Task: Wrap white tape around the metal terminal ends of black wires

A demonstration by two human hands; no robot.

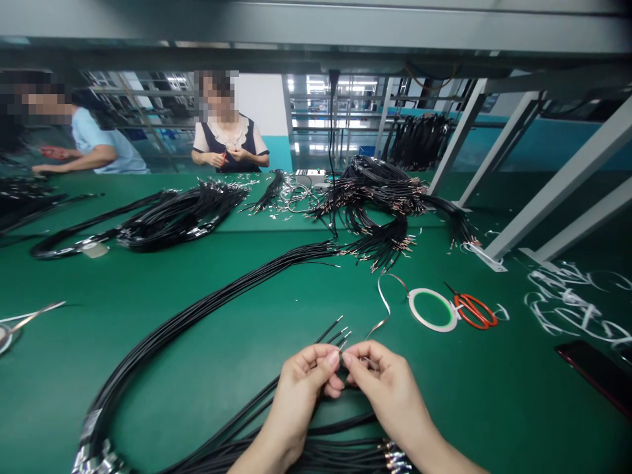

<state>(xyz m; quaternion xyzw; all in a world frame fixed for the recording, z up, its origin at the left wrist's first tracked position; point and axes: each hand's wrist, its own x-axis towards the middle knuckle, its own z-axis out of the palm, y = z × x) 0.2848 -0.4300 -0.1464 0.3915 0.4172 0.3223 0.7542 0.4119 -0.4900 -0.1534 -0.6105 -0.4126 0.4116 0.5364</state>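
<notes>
My left hand (310, 374) is closed in a pinch on the end of a thin black cable (269, 390); a few other cable ends with bare silvery tips (344, 334) stick out just beyond its fingers. Right beside it, fingertips nearly touching, my right hand (384, 376) pinches a narrow strip of copper-coloured tape (380, 322). That strip curls back across the green table to a tape roll (433, 309) with a green inner ring. Exactly how tape and cable meet is hidden by my fingers. Below my wrists lie more black cables (340, 454).
Orange-handled scissors (474, 311) lie beside the roll. White strips of backing (575, 299) and a dark phone (595, 372) are at right, near grey metal legs (557, 178). Cable bundles (182, 214) spread across the green table (222, 336). Two people (230, 141) work opposite.
</notes>
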